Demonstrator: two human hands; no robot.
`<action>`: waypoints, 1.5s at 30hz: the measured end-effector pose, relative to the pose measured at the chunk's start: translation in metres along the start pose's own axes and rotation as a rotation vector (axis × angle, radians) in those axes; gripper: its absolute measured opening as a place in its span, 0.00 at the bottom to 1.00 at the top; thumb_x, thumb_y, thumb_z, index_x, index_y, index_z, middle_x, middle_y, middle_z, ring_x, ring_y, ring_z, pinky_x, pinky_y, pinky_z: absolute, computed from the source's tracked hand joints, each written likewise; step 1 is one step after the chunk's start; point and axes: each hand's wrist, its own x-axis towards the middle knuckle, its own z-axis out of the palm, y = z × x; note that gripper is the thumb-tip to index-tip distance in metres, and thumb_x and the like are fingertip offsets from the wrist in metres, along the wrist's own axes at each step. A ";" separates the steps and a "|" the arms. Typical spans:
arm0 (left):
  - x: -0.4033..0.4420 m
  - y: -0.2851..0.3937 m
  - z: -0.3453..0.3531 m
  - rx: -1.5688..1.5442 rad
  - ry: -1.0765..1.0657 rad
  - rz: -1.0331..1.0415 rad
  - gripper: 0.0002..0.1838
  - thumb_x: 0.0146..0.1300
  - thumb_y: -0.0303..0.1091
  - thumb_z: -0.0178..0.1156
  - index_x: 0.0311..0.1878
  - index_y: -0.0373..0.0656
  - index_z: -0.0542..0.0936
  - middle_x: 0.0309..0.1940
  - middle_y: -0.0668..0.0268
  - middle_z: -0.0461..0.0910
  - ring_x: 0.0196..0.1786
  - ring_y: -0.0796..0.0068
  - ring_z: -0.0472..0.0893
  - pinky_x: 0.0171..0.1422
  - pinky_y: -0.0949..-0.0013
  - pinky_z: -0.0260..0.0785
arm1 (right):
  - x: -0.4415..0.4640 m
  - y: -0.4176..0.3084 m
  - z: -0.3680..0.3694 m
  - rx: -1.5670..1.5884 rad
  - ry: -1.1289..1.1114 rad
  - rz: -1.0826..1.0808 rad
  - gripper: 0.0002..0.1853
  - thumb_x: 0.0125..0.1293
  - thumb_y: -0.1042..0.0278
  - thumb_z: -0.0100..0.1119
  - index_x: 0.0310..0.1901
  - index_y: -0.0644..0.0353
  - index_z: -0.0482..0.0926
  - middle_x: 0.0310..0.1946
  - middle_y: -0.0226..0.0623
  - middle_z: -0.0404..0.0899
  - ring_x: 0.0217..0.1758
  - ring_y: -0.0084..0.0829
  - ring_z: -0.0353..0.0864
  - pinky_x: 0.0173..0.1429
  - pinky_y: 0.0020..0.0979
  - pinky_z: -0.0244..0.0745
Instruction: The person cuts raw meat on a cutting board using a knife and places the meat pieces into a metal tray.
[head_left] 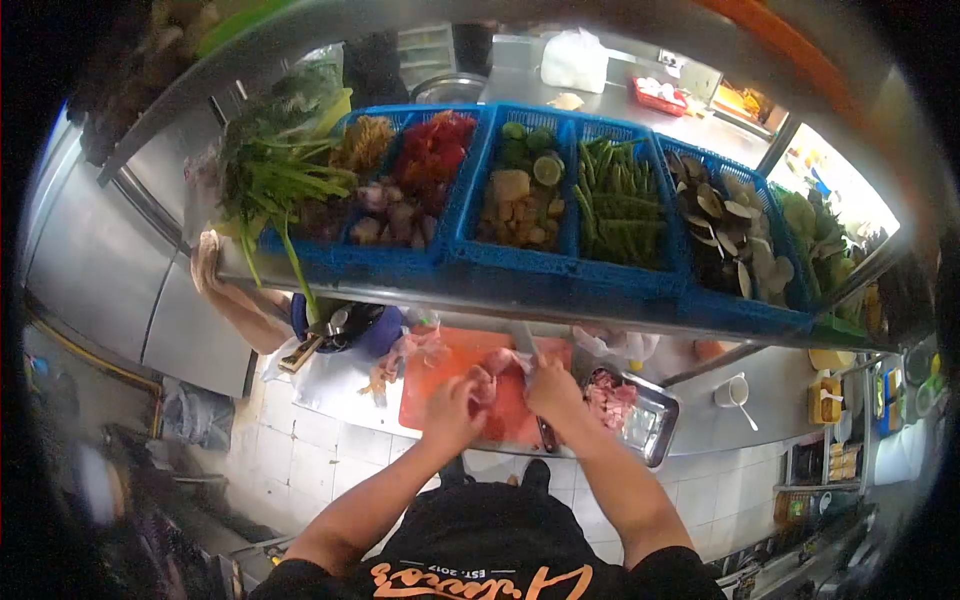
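Observation:
An orange-red cutting board [425, 385] lies on the steel counter below the shelf. My left hand [452, 412] has its fingers curled around a piece of raw meat [486, 384] on the board. In my right hand [553, 392], closed around the handle, is a knife [528, 340]; its blade points away from me beside the meat. Right of the board sits a metal tray [657, 425] with cut raw meat [608, 398] in it. More raw pieces in thin plastic [412, 352] lie at the board's left edge.
Overhead, a steel shelf [440, 285] carries blue baskets [480, 170] of vegetables. Leafy greens [285, 185] hang over its left end. A dark blue bowl [378, 335] with a handled utensil [300, 352] stands left. A plastic bag [615, 343] lies behind the tray, and a white cup [732, 390] stands farther right.

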 end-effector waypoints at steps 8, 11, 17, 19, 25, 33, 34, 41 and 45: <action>0.021 -0.049 0.008 0.150 -0.118 -0.078 0.17 0.55 0.28 0.60 0.50 0.47 0.80 0.48 0.55 0.79 0.60 0.46 0.75 0.66 0.47 0.65 | -0.069 -0.005 0.009 -0.060 0.131 -0.070 0.24 0.62 0.71 0.57 0.60 0.64 0.69 0.49 0.55 0.74 0.53 0.60 0.79 0.56 0.50 0.79; 0.028 -0.074 0.000 0.272 -0.013 -0.051 0.18 0.52 0.32 0.63 0.49 0.44 0.79 0.51 0.53 0.78 0.63 0.45 0.72 0.69 0.45 0.63 | -0.077 -0.017 -0.018 0.267 0.187 0.099 0.27 0.63 0.68 0.59 0.62 0.63 0.67 0.49 0.60 0.79 0.48 0.62 0.83 0.52 0.53 0.79; 0.086 -0.017 0.011 0.218 -0.439 -0.191 0.25 0.61 0.48 0.64 0.55 0.39 0.81 0.61 0.46 0.76 0.64 0.46 0.77 0.67 0.49 0.71 | -0.112 -0.024 -0.026 0.531 0.444 0.154 0.30 0.63 0.65 0.65 0.63 0.64 0.65 0.43 0.64 0.82 0.45 0.64 0.84 0.49 0.55 0.79; 0.093 -0.018 0.030 0.201 -0.444 -0.146 0.25 0.60 0.48 0.66 0.52 0.38 0.82 0.58 0.44 0.79 0.60 0.47 0.80 0.61 0.50 0.75 | -0.123 -0.016 -0.021 0.406 0.331 0.209 0.27 0.64 0.65 0.65 0.60 0.64 0.66 0.42 0.64 0.82 0.43 0.65 0.84 0.48 0.56 0.78; 0.089 -0.004 0.041 -0.078 -0.692 -0.179 0.21 0.57 0.48 0.67 0.44 0.39 0.87 0.42 0.48 0.87 0.46 0.48 0.86 0.54 0.51 0.78 | -0.146 -0.015 -0.038 0.313 0.175 0.182 0.19 0.67 0.64 0.60 0.53 0.63 0.67 0.35 0.63 0.82 0.39 0.65 0.83 0.45 0.60 0.77; 0.074 -0.007 0.060 -0.084 -0.727 -0.136 0.22 0.60 0.52 0.62 0.37 0.39 0.88 0.36 0.44 0.86 0.42 0.43 0.86 0.50 0.49 0.77 | -0.160 -0.044 -0.071 0.058 -0.141 0.268 0.11 0.70 0.70 0.45 0.51 0.65 0.67 0.32 0.62 0.84 0.39 0.62 0.86 0.43 0.59 0.80; 0.071 -0.013 0.067 -0.083 -0.694 -0.131 0.22 0.60 0.52 0.61 0.37 0.39 0.88 0.36 0.43 0.85 0.42 0.43 0.86 0.50 0.48 0.77 | -0.161 -0.047 -0.076 0.052 -0.163 0.261 0.11 0.71 0.71 0.43 0.51 0.65 0.67 0.33 0.62 0.84 0.39 0.62 0.86 0.43 0.59 0.80; 0.059 -0.014 0.057 -0.137 -0.645 -0.109 0.20 0.62 0.47 0.60 0.37 0.37 0.87 0.37 0.41 0.84 0.43 0.41 0.85 0.50 0.45 0.76 | -0.140 -0.043 -0.049 0.056 -0.132 0.220 0.13 0.69 0.70 0.46 0.51 0.66 0.68 0.33 0.59 0.85 0.37 0.62 0.86 0.43 0.58 0.80; 0.044 -0.035 0.060 -0.242 -0.478 -0.020 0.18 0.66 0.44 0.59 0.36 0.37 0.87 0.37 0.44 0.85 0.40 0.45 0.86 0.48 0.49 0.75 | -0.116 -0.018 -0.010 0.020 -0.031 0.023 0.13 0.69 0.69 0.50 0.50 0.68 0.68 0.29 0.58 0.83 0.32 0.60 0.86 0.36 0.57 0.80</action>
